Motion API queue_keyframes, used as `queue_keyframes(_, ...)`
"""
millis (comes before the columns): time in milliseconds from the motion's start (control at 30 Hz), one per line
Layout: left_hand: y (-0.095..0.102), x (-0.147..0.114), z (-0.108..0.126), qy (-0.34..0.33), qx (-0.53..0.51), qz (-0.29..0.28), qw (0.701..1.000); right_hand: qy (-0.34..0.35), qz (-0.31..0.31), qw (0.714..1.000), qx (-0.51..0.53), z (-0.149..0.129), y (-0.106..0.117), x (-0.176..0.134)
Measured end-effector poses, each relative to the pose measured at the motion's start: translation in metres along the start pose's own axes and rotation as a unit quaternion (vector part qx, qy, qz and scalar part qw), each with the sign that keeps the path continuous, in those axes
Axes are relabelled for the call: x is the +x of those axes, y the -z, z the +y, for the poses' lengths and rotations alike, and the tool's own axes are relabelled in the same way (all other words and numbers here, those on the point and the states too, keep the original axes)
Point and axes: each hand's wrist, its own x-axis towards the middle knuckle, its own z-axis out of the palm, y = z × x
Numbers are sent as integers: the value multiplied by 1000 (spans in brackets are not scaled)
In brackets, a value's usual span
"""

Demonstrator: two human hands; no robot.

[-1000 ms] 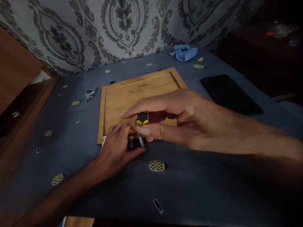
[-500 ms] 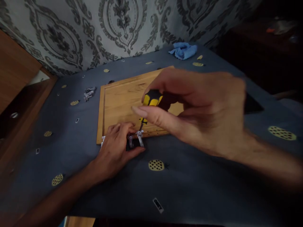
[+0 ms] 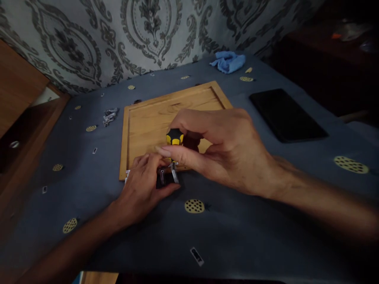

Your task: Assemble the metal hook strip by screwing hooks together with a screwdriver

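A wooden panel [image 3: 148, 122] with a raised frame lies flat on the table. My right hand [image 3: 222, 150] is closed round the yellow-and-black handle of a screwdriver [image 3: 175, 137], which points down. Its tip meets a small metal fitting [image 3: 174, 173] at the panel's near edge. There my left hand [image 3: 142, 181] holds the fitting, fingers on the panel and thumb stretched along its near side. A second metal arm [image 3: 162, 176] and a dark part show between thumb and fingers. The left fingertips are partly hidden.
Several loose metal pieces [image 3: 109, 116] lie left of the panel. A black tablet-like slab [image 3: 287, 114] rests to the right, and a crumpled blue cloth [image 3: 227, 62] at the back. Wooden furniture [image 3: 26, 86] borders the left side; a patterned wall [image 3: 133, 35] stands behind.
My right hand and the screwdriver have moved down and left, closer to the fitting. More of the black slab and panel's right corner now shows. My left hand has stayed in place.
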Motion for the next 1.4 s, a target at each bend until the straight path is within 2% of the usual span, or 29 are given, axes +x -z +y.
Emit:
queue_keyframes(133,0,-1,-1,-20,14,2,1000,-15,-26,999,40,-2,0,1)
queue_keyframes(300,0,0,0,-37,14,15,999,-48,-65,987,142,-4,5,5)
queue_keyframes(400,1,0,2,-27,12,14,999,-60,-131,971,192,-2,14,9)
queue_keyframes(467,2,1,2,-20,13,2,1000,-60,-171,965,190,-1,16,10)
queue_keyframes(533,2,0,2,-22,16,0,1000,-33,-141,979,145,0,14,8)
queue_keyframes(633,1,-1,-1,-37,20,16,999,16,-17,1000,4,-2,4,1)
queue_keyframes(733,0,-2,-2,-28,16,14,999,-7,49,996,-75,-9,3,-1)
queue_keyframes(833,1,-1,0,-1,2,1,1000,-41,157,984,-70,-17,12,4)
queue_keyframes(867,1,0,1,7,-1,-2,1000,-43,173,981,-71,-18,16,5)
queue_keyframes(900,2,0,2,15,-3,-6,1000,-48,168,982,-75,-18,18,6)
queue_keyframes(1000,3,0,3,22,3,-13,1000,-67,77,991,-86,-15,18,5)
queue_keyframes(1067,2,0,3,25,9,-11,1000,-46,47,995,-78,-11,13,3)
queue_keyframes(1167,1,0,2,29,6,-2,1000,-20,35,997,-72,-5,5,0)
queue_keyframes(1400,0,0,1,20,-7,-10,1000,-30,21,998,-52,-1,1,1)
